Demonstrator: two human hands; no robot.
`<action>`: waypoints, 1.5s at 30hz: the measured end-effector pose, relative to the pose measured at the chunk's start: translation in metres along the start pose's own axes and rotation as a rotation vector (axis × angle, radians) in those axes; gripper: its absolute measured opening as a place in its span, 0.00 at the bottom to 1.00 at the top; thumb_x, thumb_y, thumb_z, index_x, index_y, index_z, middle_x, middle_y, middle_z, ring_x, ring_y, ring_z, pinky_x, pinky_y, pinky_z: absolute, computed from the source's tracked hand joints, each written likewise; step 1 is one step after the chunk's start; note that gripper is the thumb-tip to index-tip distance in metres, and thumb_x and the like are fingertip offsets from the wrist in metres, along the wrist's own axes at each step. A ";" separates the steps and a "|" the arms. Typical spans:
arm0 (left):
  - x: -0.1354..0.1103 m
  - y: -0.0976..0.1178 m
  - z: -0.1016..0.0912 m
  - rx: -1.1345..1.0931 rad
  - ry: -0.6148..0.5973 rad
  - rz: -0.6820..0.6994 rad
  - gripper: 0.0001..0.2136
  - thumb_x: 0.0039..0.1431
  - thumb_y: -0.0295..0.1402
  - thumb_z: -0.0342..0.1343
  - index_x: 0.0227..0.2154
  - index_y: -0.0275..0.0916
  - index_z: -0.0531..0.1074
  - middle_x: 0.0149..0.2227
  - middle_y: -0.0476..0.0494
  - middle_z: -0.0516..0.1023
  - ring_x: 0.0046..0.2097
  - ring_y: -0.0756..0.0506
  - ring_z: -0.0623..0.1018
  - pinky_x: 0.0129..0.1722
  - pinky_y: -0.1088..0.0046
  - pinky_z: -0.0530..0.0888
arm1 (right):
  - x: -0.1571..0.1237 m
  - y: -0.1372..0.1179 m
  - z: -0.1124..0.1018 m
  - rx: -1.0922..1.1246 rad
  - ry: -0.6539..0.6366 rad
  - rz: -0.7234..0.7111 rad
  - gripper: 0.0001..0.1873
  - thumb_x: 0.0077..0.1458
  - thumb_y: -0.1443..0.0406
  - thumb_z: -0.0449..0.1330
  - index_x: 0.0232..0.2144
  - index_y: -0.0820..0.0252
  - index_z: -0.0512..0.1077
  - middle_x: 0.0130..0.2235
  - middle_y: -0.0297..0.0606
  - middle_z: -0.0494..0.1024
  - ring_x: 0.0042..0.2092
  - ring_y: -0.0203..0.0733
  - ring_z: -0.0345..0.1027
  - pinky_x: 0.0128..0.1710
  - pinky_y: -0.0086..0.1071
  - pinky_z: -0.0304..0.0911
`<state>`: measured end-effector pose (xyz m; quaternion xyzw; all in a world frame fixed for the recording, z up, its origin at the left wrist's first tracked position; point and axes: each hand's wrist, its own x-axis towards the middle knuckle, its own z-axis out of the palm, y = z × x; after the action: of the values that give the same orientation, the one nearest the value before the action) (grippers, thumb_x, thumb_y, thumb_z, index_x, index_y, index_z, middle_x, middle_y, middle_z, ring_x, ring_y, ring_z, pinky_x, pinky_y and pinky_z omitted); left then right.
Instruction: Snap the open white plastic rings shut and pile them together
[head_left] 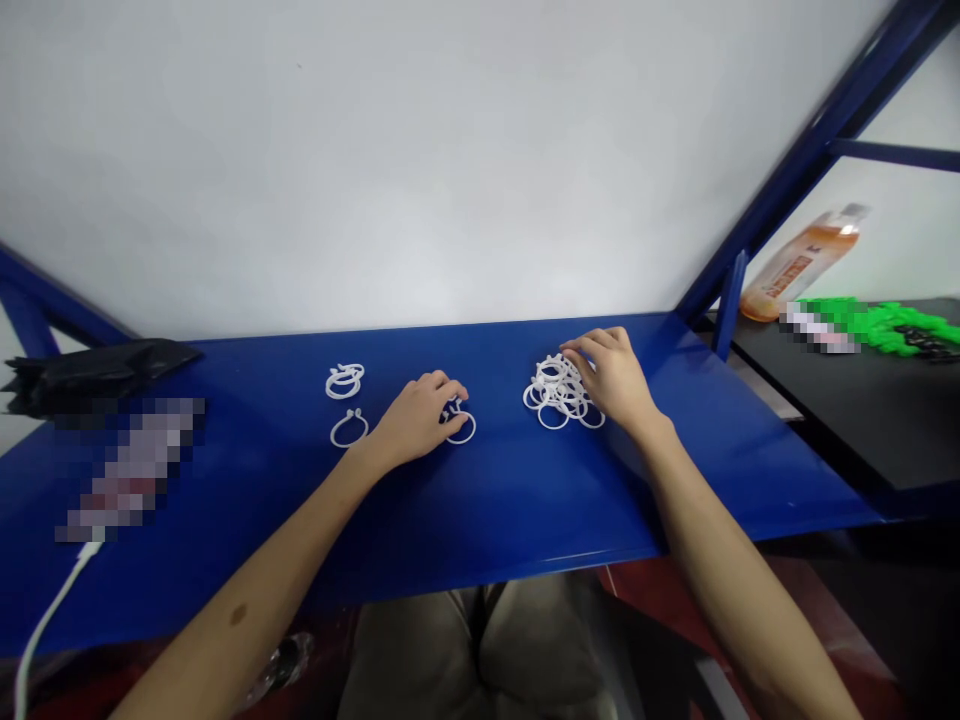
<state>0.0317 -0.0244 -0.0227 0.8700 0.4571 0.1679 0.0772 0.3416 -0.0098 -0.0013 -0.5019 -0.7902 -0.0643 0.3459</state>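
Observation:
My left hand [421, 418] is at the middle of the blue table, its thumb and bent fingers around the knobbed ends of a white plastic ring [472, 432]. That ring lies at the fingertips, partly hidden by them. To the right, my right hand [616, 378] reaches over the edge of a pile of white plastic rings [553, 400]. Its fingers are bent and apart, with no ring plainly between them; the fingers cover part of the pile. Left of my left hand lie a single white ring [333, 437] and, behind it, a small stack of rings [344, 382].
The blue table [480, 520] meets a pale wall at the back. A black bag [105, 370] and a blurred-out item with a white cable [56, 590] lie at left. Blue frame bars [780, 150] slope at right, beside a bottle [802, 265] and green pieces [885, 325] on a black surface.

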 end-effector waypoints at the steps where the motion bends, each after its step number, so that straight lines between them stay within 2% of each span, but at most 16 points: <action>1: 0.002 0.002 0.003 -0.015 0.030 -0.015 0.10 0.61 0.36 0.58 0.44 0.41 0.73 0.44 0.43 0.73 0.44 0.42 0.74 0.49 0.60 0.70 | 0.000 -0.004 0.001 0.002 0.019 -0.003 0.14 0.67 0.61 0.53 0.41 0.55 0.79 0.38 0.43 0.78 0.43 0.50 0.63 0.46 0.47 0.62; 5: 0.002 0.008 0.012 -0.110 0.119 -0.010 0.10 0.62 0.34 0.57 0.45 0.42 0.71 0.45 0.45 0.71 0.39 0.46 0.74 0.43 0.66 0.72 | -0.003 -0.030 0.007 0.065 0.027 -0.054 0.13 0.66 0.62 0.54 0.44 0.53 0.78 0.39 0.43 0.78 0.45 0.52 0.63 0.46 0.48 0.63; 11: -0.002 0.010 0.016 -0.221 0.206 0.007 0.05 0.63 0.33 0.56 0.41 0.41 0.70 0.39 0.47 0.74 0.40 0.46 0.75 0.41 0.70 0.71 | -0.010 -0.074 0.022 0.229 -0.221 -0.215 0.14 0.66 0.59 0.55 0.47 0.56 0.77 0.42 0.43 0.79 0.44 0.50 0.65 0.49 0.47 0.64; 15: -0.001 0.013 0.013 -0.329 0.257 -0.004 0.04 0.61 0.32 0.57 0.38 0.41 0.70 0.36 0.50 0.76 0.37 0.48 0.76 0.40 0.73 0.71 | -0.017 -0.086 0.033 0.226 -0.333 -0.221 0.16 0.65 0.57 0.56 0.48 0.58 0.75 0.42 0.45 0.79 0.44 0.51 0.66 0.46 0.46 0.65; 21: 0.000 0.019 0.010 -0.425 0.205 -0.024 0.06 0.59 0.32 0.60 0.39 0.41 0.70 0.38 0.50 0.77 0.37 0.49 0.76 0.40 0.73 0.72 | -0.021 -0.087 0.037 0.245 -0.263 -0.063 0.14 0.66 0.63 0.52 0.50 0.60 0.71 0.38 0.44 0.78 0.38 0.45 0.69 0.39 0.39 0.66; 26: 0.000 0.016 0.011 -0.281 0.187 0.001 0.10 0.61 0.36 0.59 0.43 0.42 0.71 0.43 0.46 0.77 0.46 0.43 0.73 0.50 0.63 0.70 | -0.019 -0.085 0.031 0.231 -0.214 -0.076 0.14 0.66 0.65 0.52 0.49 0.57 0.73 0.35 0.41 0.79 0.35 0.43 0.68 0.36 0.37 0.65; 30: -0.002 0.015 0.009 -0.195 0.228 0.051 0.11 0.63 0.36 0.57 0.48 0.42 0.72 0.47 0.43 0.76 0.50 0.40 0.71 0.54 0.59 0.67 | -0.019 -0.083 0.032 0.234 -0.161 -0.064 0.13 0.65 0.65 0.52 0.47 0.55 0.74 0.33 0.39 0.78 0.35 0.44 0.68 0.36 0.38 0.64; 32: -0.003 0.017 0.008 -0.197 0.250 0.086 0.10 0.65 0.35 0.56 0.47 0.42 0.73 0.46 0.44 0.78 0.50 0.41 0.71 0.53 0.60 0.67 | -0.020 -0.083 0.034 0.238 -0.159 -0.026 0.13 0.65 0.65 0.52 0.45 0.56 0.74 0.32 0.39 0.77 0.34 0.43 0.68 0.36 0.37 0.64; 35: -0.003 0.022 0.008 -0.236 0.286 0.141 0.06 0.66 0.34 0.54 0.41 0.42 0.76 0.40 0.46 0.80 0.46 0.43 0.72 0.50 0.62 0.68 | -0.022 -0.086 0.035 0.263 -0.190 0.041 0.10 0.64 0.65 0.52 0.42 0.57 0.73 0.31 0.38 0.75 0.33 0.41 0.69 0.35 0.35 0.64; 38: -0.003 0.027 0.006 -0.332 0.349 0.129 0.06 0.67 0.33 0.54 0.36 0.42 0.76 0.36 0.47 0.80 0.42 0.44 0.73 0.46 0.65 0.69 | -0.024 -0.092 0.033 0.325 -0.213 0.059 0.07 0.64 0.64 0.53 0.37 0.58 0.70 0.32 0.39 0.75 0.34 0.40 0.69 0.34 0.34 0.63; 42: -0.005 0.032 0.003 -0.472 0.436 0.091 0.07 0.66 0.35 0.55 0.33 0.42 0.76 0.33 0.47 0.79 0.39 0.45 0.73 0.42 0.67 0.70 | -0.025 -0.103 0.028 0.514 -0.215 0.087 0.07 0.65 0.62 0.54 0.36 0.58 0.69 0.30 0.36 0.74 0.30 0.37 0.67 0.29 0.31 0.61; 45: -0.007 0.034 0.002 -0.557 0.438 0.064 0.09 0.66 0.37 0.55 0.31 0.42 0.76 0.31 0.48 0.77 0.35 0.47 0.72 0.38 0.69 0.70 | -0.025 -0.107 0.024 0.695 -0.269 0.155 0.08 0.65 0.62 0.55 0.35 0.58 0.70 0.25 0.30 0.71 0.25 0.34 0.63 0.26 0.29 0.58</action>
<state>0.0549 -0.0490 -0.0167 0.7730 0.3719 0.4708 0.2063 0.2466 -0.0698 -0.0086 -0.4167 -0.7629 0.3005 0.3925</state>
